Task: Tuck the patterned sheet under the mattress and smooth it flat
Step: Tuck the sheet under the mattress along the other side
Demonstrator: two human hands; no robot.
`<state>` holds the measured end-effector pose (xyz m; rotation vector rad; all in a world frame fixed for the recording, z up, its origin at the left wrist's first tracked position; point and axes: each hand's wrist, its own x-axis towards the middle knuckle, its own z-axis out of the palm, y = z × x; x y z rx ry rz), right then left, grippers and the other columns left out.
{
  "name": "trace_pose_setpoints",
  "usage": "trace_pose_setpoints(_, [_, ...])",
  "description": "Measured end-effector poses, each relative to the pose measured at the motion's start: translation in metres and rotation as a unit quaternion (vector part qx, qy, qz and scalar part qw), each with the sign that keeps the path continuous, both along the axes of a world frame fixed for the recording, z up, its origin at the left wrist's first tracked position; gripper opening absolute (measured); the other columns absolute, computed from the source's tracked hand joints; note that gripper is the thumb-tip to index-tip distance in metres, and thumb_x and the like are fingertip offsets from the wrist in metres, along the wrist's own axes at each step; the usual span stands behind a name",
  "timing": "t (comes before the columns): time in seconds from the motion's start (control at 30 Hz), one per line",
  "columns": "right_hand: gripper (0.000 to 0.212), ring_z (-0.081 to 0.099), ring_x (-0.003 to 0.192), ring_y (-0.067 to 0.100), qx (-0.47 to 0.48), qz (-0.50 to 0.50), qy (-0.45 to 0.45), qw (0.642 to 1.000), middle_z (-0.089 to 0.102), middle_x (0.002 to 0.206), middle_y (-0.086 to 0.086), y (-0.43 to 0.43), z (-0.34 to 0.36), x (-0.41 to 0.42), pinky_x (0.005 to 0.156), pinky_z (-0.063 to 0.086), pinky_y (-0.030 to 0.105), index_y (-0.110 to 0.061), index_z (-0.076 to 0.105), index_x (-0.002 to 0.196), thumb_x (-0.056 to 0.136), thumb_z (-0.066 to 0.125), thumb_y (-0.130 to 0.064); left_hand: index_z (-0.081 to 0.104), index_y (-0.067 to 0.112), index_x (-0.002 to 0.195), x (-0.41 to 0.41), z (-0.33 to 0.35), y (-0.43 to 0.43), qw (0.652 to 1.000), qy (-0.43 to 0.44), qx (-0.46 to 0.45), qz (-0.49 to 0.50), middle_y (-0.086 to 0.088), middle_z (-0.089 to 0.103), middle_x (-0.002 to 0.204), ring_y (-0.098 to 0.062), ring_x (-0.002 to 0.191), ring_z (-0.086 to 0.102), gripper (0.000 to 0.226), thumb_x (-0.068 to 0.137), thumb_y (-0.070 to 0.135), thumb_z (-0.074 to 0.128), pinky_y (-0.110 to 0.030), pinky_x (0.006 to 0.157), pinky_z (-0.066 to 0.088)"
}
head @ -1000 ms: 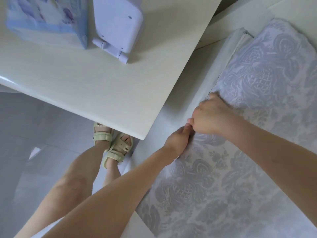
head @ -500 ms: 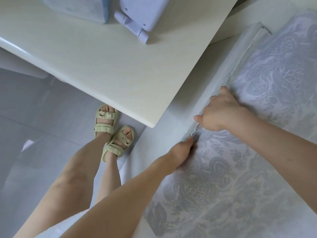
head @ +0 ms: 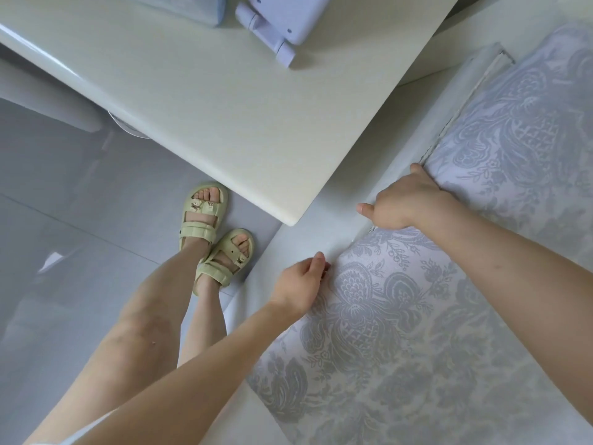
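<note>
Patterned sheet [head: 401,332] is lying spread over the bed, its hem at the bed edge [head: 449,101]. It is being gripped by the right hand [head: 407,200], fingers curled over the border. Left hand [head: 301,284] is curled at the hem just below that grip; whether it pinches cannot be told. Cloth is judged thin, soft, light and slippery, best taken at the hem between both hands.

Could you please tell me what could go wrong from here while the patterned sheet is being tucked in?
1. The right hand curls its grip over the grey floral patterned sheet beside the white bed frame; fingers might get pinched against it.
2. Between it and the left hand the sheet's edge looks loose, so it may bunch.
3. The glossy white table overhangs nearby; a knuckle could knock its corner.
</note>
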<state>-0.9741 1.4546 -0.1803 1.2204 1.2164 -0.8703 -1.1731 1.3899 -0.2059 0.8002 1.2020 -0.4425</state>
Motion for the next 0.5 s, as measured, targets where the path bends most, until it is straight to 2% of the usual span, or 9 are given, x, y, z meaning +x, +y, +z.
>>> trace_pose_setpoints(0.1, [0.07,0.042,0.13,0.023,0.022,-0.031,0.0,0.999,0.055,0.133,0.01,0.005,0.004,0.0,0.113,0.008,0.044,-0.015,0.058,0.122,0.097,0.007,-0.056,0.068,0.027,0.113,0.005,-0.009,-0.012,0.993,-0.015,-0.116,-0.014,0.001,0.065,0.118,-0.021,0.112,0.057,0.074,0.075,0.075,0.026,-0.036,0.106,0.038])
trace_pose_setpoints(0.13, [0.068,0.043,0.128,0.024,0.048,-0.049,0.011,0.998,0.057,0.129,0.01,0.007,0.009,0.0,0.112,0.012,0.043,-0.015,0.06,0.115,0.097,0.008,-0.055,0.068,0.027,0.112,0.009,-0.013,-0.016,0.99,-0.014,-0.139,-0.016,-0.001,0.065,0.118,-0.022,0.113,0.057,0.078,0.071,0.077,0.024,-0.038,0.107,0.037])
trace_pose_setpoints(0.2, [0.063,0.051,0.118,0.025,0.107,-0.066,0.056,0.991,0.063,0.108,0.008,0.007,0.022,-0.006,0.109,0.02,0.042,-0.016,0.058,0.084,0.098,0.009,-0.053,0.067,0.022,0.108,0.017,-0.017,-0.018,0.986,-0.01,-0.167,-0.027,-0.002,0.063,0.121,-0.023,0.115,0.055,0.069,0.085,0.068,0.022,-0.038,0.109,0.035])
trace_pose_setpoints(0.23, [0.062,0.054,0.112,0.025,0.12,-0.067,0.08,0.987,0.064,0.099,0.007,0.004,0.029,-0.013,0.107,0.023,0.041,-0.017,0.053,0.073,0.098,0.008,-0.052,0.067,0.021,0.103,0.02,-0.017,-0.019,0.984,-0.01,-0.173,-0.029,-0.002,0.063,0.119,-0.022,0.114,0.055,0.062,0.092,0.061,0.021,-0.036,0.109,0.034])
trace_pose_setpoints(0.27, [0.062,0.054,0.11,0.024,0.115,-0.063,0.102,0.986,0.065,0.1,0.007,-0.002,0.033,-0.022,0.106,0.023,0.041,-0.018,0.052,0.072,0.098,0.007,-0.052,0.065,0.02,0.095,0.021,-0.016,-0.018,0.983,-0.014,-0.18,-0.026,-0.002,0.063,0.114,-0.021,0.112,0.056,0.056,0.097,0.055,0.021,-0.033,0.108,0.034])
trace_pose_setpoints(0.33, [0.064,0.051,0.116,0.023,0.061,-0.055,0.124,0.989,0.063,0.117,0.007,-0.019,0.035,-0.04,0.107,0.02,0.041,-0.02,0.063,0.095,0.098,0.007,-0.052,0.062,0.021,0.084,0.023,-0.017,-0.016,0.981,-0.019,-0.194,-0.006,-0.001,0.062,0.102,-0.019,0.103,0.055,0.053,0.099,0.051,0.021,-0.03,0.102,0.036])
trace_pose_setpoints(0.37, [0.065,0.049,0.12,0.021,0.028,-0.051,0.12,0.991,0.061,0.123,0.006,-0.028,0.033,-0.047,0.108,0.019,0.041,-0.02,0.063,0.107,0.098,0.007,-0.053,0.063,0.022,0.089,0.022,-0.019,-0.015,0.98,-0.025,-0.198,-0.007,0.0,0.061,0.103,-0.018,0.102,0.055,0.054,0.098,0.053,0.019,-0.029,0.1,0.037])
trace_pose_setpoints(0.47, [0.064,0.045,0.126,0.021,0.005,-0.042,0.1,0.994,0.057,0.13,0.005,-0.035,0.023,-0.056,0.11,0.014,0.041,-0.018,0.06,0.12,0.099,0.009,-0.051,0.057,0.025,0.127,0.012,-0.015,-0.012,0.982,-0.056,-0.179,0.006,0.007,0.054,0.132,-0.01,0.123,0.047,0.063,0.093,0.062,0.018,-0.027,0.111,0.027])
trace_pose_setpoints(0.5, [0.064,0.043,0.128,0.022,0.005,-0.033,0.096,0.995,0.056,0.132,0.006,-0.034,0.019,-0.058,0.11,0.014,0.041,-0.018,0.058,0.122,0.099,0.009,-0.051,0.058,0.023,0.126,0.004,-0.011,-0.014,0.985,-0.047,-0.156,0.05,0.004,0.056,0.132,-0.012,0.122,0.05,0.062,0.092,0.061,0.022,-0.029,0.112,0.028])
